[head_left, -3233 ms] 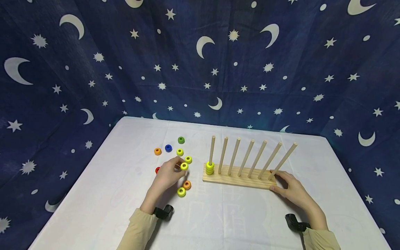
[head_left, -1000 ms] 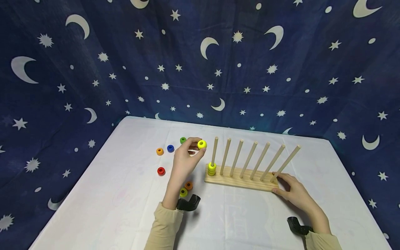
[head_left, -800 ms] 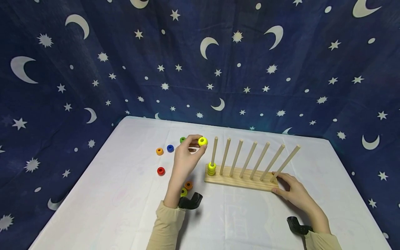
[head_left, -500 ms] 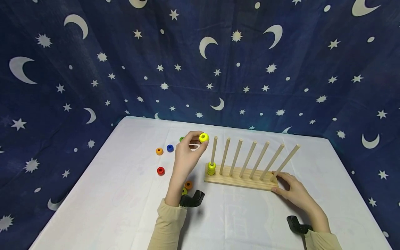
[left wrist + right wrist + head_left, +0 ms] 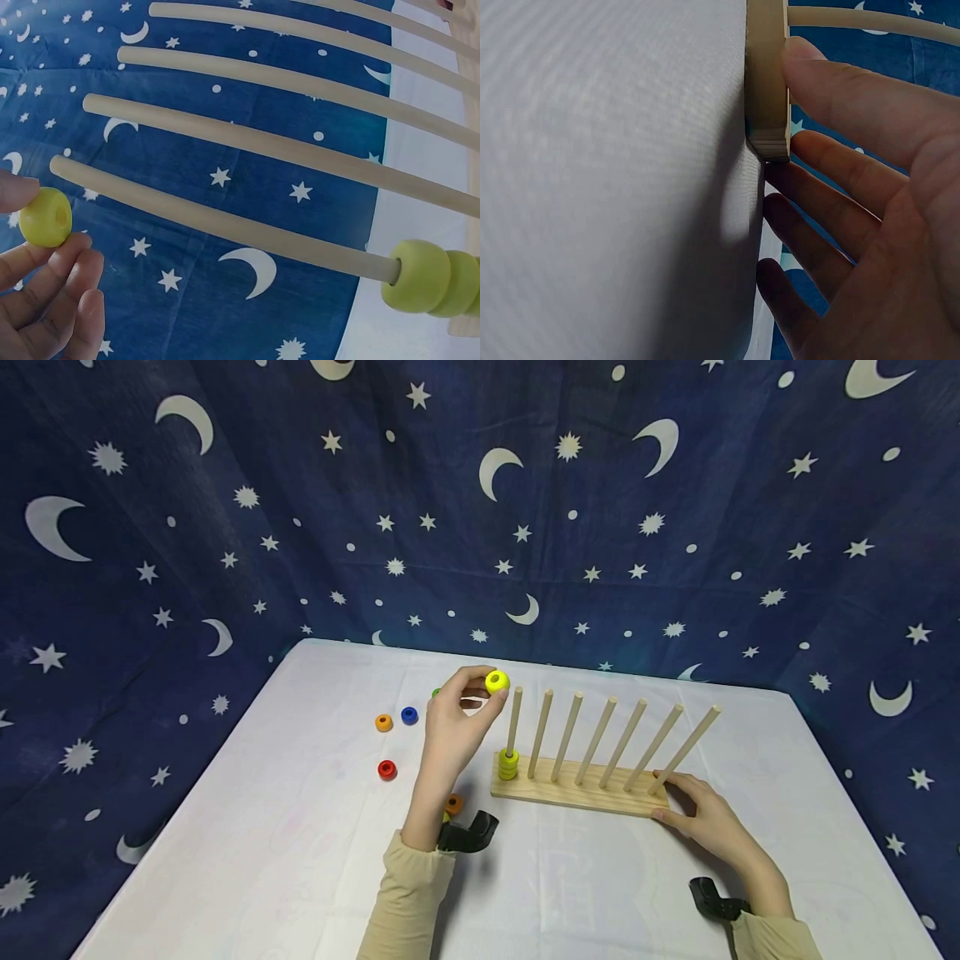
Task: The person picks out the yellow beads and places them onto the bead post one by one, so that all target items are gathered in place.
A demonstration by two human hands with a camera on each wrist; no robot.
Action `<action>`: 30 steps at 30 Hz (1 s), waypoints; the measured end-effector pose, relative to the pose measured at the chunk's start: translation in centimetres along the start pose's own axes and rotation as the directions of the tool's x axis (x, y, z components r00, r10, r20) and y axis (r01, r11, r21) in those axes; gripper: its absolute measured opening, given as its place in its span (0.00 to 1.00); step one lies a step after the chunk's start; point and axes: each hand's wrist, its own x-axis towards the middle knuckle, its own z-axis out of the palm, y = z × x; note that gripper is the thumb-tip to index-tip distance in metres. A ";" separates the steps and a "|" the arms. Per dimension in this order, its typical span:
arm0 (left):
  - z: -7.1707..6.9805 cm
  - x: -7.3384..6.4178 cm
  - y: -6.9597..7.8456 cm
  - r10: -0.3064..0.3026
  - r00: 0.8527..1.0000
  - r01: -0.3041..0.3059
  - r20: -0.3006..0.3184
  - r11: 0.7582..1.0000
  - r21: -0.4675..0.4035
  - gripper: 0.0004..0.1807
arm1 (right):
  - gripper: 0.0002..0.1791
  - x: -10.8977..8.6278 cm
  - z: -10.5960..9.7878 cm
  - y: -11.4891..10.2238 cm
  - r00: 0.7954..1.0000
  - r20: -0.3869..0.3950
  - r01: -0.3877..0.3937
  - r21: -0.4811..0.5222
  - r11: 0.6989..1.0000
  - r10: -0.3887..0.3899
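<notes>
Between thumb and fingertips, my left hand (image 5: 456,727) pinches a yellow bead (image 5: 497,682) just left of the top of the leftmost peg (image 5: 514,718). In the left wrist view the bead (image 5: 37,217) is beside that peg's tip, apart from it, with its hole partly visible. Several yellow beads (image 5: 508,766) are stacked at the bottom of the same peg. The other pegs on the wooden peg board (image 5: 570,795) are bare. My right hand (image 5: 705,818) holds the board's right end, thumb at the front corner; in the right wrist view the thumb (image 5: 840,94) presses on the wood.
Loose beads lie left of the board on the white table (image 5: 285,827): orange (image 5: 383,723), blue (image 5: 408,717), red (image 5: 387,770) and a second orange bead (image 5: 454,804). My left arm and hand partly hide a yellow and a green bead. A starry blue cloth (image 5: 420,585) hangs behind.
My left hand picked up the yellow bead from the table and carried it up and right towards the leftmost peg's tip. My right hand has stayed at the board's end.
</notes>
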 end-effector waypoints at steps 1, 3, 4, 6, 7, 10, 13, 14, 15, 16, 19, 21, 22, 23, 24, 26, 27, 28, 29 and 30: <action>0.0 0.0 0.1 0.001 1.000 -0.001 0.002 1.000 -0.002 0.15 | 0.36 0.0 0.0 0.0 1.000 -0.001 -0.001 -0.001 1.000 0.001; 0.0 0.1 0.3 0.006 1.000 -0.006 0.002 1.000 -0.005 0.15 | 0.36 -0.1 0.0 -0.1 1.000 0.001 -0.001 0.001 1.000 0.001; 0.0 0.1 0.4 0.010 1.000 -0.010 0.002 1.000 -0.005 0.15 | 0.36 -0.1 0.0 -0.1 1.000 0.002 -0.003 0.002 1.000 0.003; 0.1 0.1 0.6 0.018 1.000 -0.018 0.004 1.000 -0.010 0.15 | 0.36 -0.1 0.0 -0.2 1.000 0.003 -0.008 0.003 1.000 0.008; 0.1 0.1 0.7 0.023 1.000 -0.023 0.005 1.000 -0.010 0.15 | 0.36 -0.1 0.0 -0.2 1.000 0.005 -0.011 0.004 1.000 0.011; 0.2 0.1 1.0 0.030 0.999 -0.030 0.011 0.999 -0.018 0.15 | 0.36 -0.1 -0.1 -0.2 1.000 0.007 -0.016 0.007 1.000 0.016; 0.3 0.1 1.2 0.038 0.999 -0.038 0.021 0.999 -0.020 0.15 | 0.36 0.0 -0.1 -0.1 1.000 0.007 -0.011 0.013 1.000 0.011; 0.4 0.1 1.3 0.040 0.999 -0.040 0.024 0.999 -0.020 0.15 | 0.36 0.0 -0.1 -0.1 1.000 0.005 -0.010 0.014 1.000 0.010; 0.4 0.1 1.3 0.044 0.999 -0.044 0.027 0.999 -0.016 0.15 | 0.36 0.0 0.0 -0.1 1.000 0.004 -0.009 0.015 1.000 0.009; 0.5 0.0 1.4 0.047 0.998 -0.046 0.031 0.999 -0.015 0.15 | 0.36 0.0 0.0 -0.1 1.000 0.004 -0.009 0.015 1.000 0.009; 0.6 0.0 1.5 0.055 0.998 -0.054 0.041 0.998 -0.010 0.15 | 0.36 0.0 0.0 -0.1 1.000 0.002 -0.011 0.017 1.000 0.011; 0.7 0.0 1.5 0.057 0.997 -0.057 0.047 0.998 -0.010 0.16 | 0.36 0.0 0.0 -0.1 1.000 0.003 -0.010 0.019 1.000 0.010; 0.7 0.0 1.5 0.058 0.997 -0.057 0.049 0.998 -0.011 0.16 | 0.36 0.0 0.0 -0.1 1.000 0.004 -0.010 0.020 1.000 0.010; 0.7 0.0 1.5 0.060 0.997 -0.059 0.051 0.998 -0.011 0.16 | 0.36 0.0 0.0 -0.1 1.000 0.004 -0.009 0.020 1.000 0.009; 0.8 0.0 1.6 0.060 0.997 -0.060 0.052 0.998 -0.011 0.16 | 0.36 0.0 0.0 -0.1 1.000 0.004 -0.009 0.019 1.000 0.009; 0.8 0.0 1.6 0.062 0.997 -0.061 0.055 0.998 -0.012 0.16 | 0.36 0.0 0.0 -0.1 1.000 0.005 -0.010 0.018 1.000 0.010; 0.8 -0.1 1.6 0.062 0.997 -0.061 0.056 0.998 -0.010 0.16 | 0.36 0.0 0.0 -0.1 1.000 0.005 -0.010 0.017 1.000 0.010; 0.8 -0.1 1.6 0.062 0.996 -0.062 0.057 0.998 -0.008 0.16 | 0.36 0.0 0.0 -0.1 1.000 0.005 -0.011 0.017 1.000 0.010; 0.8 -0.1 1.6 0.062 0.996 -0.062 0.059 0.998 -0.006 0.16 | 0.36 0.0 0.0 -0.1 1.000 0.004 -0.010 0.016 1.000 0.010; 0.8 -0.1 1.6 0.062 0.996 -0.062 0.062 0.998 -0.004 0.16 | 0.36 0.0 0.0 -0.1 1.000 0.003 -0.009 0.017 1.000 0.009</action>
